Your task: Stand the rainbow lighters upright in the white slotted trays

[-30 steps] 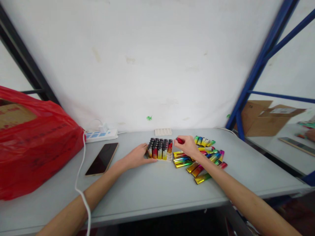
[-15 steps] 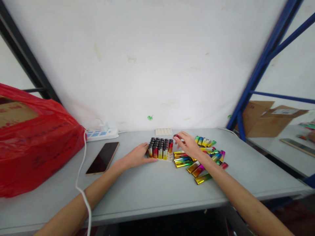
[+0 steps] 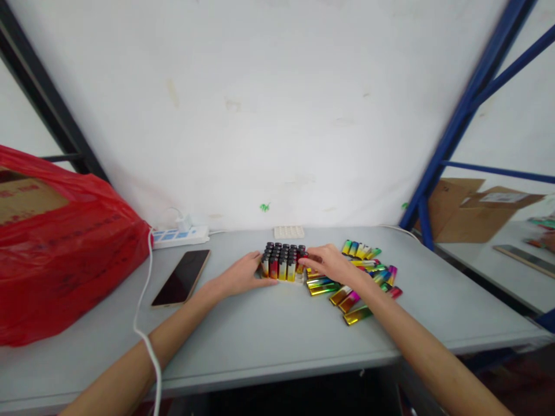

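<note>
Several lighters (image 3: 282,268) with black tops stand upright in rows in a white holder (image 3: 299,279) at the middle of the table. My left hand (image 3: 246,274) is around the holder's left side, thumb along its front edge and fingers behind the left row. At the right end of the rows, my right hand (image 3: 325,261) pinches a red lighter (image 3: 302,262), upright at the holder and partly covered by the fingers. Shiny multicoloured lighters (image 3: 350,299) lie loose in a pile under and beyond my right hand and forearm.
A white tray (image 3: 289,232) lies against the wall. Left are a phone (image 3: 182,278), a power strip (image 3: 181,236), a red bag (image 3: 65,254) and a white cable (image 3: 145,335) crossing my left forearm. A blue frame (image 3: 455,121) and a cardboard box (image 3: 472,214) are at right.
My right hand has moved left and slightly down, bringing the red lighter to the right end of the holder. My left hand has stayed in place.
</note>
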Tool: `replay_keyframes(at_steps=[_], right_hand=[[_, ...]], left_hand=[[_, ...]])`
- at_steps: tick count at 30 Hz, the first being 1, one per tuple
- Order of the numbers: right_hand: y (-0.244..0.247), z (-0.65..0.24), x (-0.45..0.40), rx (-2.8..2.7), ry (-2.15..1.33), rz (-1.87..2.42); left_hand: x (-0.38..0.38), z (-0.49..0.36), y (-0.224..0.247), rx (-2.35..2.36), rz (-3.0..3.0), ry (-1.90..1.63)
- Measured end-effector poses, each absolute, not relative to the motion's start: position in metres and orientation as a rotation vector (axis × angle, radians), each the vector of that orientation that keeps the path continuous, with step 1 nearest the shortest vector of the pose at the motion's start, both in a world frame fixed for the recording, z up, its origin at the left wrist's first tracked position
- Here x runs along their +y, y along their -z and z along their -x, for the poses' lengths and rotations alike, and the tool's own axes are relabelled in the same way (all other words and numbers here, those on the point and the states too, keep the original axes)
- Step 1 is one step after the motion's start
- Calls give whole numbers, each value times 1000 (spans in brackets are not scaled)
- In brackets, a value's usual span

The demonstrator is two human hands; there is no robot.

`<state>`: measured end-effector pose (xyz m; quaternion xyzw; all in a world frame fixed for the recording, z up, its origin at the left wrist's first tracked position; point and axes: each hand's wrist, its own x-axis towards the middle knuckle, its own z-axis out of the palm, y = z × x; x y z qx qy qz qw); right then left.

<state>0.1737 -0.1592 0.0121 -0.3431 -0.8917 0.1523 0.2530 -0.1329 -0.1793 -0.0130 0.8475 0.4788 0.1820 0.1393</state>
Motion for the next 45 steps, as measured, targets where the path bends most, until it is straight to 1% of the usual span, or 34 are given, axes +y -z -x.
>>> replay_keyframes(at_steps=[6, 11, 15, 19, 22, 25, 27, 29, 32, 38, 40, 42, 45], right_hand=[[-18, -179, -161, -2518, -316, 1049], [-12, -168, -166, -2542, -86, 1137], [-17, -166, -169, -2548, -108, 1137], [-18, -188, -155, -2416, -74, 1222], [-7, -218, -134, -2213, 116, 1394], [9, -250, -115, -2056, 235, 1734], [16, -268, -106, -2034, 197, 1949], [18, -278, -99, -2125, 94, 2040], [15, -280, -94, -2263, -1, 1996], [6, -260, -99, -2354, -87, 1570], [5, -255, -103, -2364, -97, 1504], [3, -255, -106, -2335, -82, 1545], [1, -259, -108, -2261, -102, 1736]], left_hand=[[-181, 132, 10, 1365, -2451, -525], [-182, 132, 10, 1380, -2430, -576], [-181, 132, 10, 1354, -2422, -576], [-182, 131, 7, 1365, -2403, -571], [-184, 130, 4, 1366, -2408, -534], [-184, 129, 3, 1399, -2409, -511], [-185, 129, 3, 1410, -2406, -524], [-185, 129, 4, 1397, -2403, -552], [-185, 130, 4, 1377, -2401, -566], [-185, 130, 5, 1401, -2391, -553], [-184, 130, 5, 1397, -2390, -579], [-183, 130, 6, 1402, -2395, -587], [-182, 130, 7, 1432, -2417, -572]])
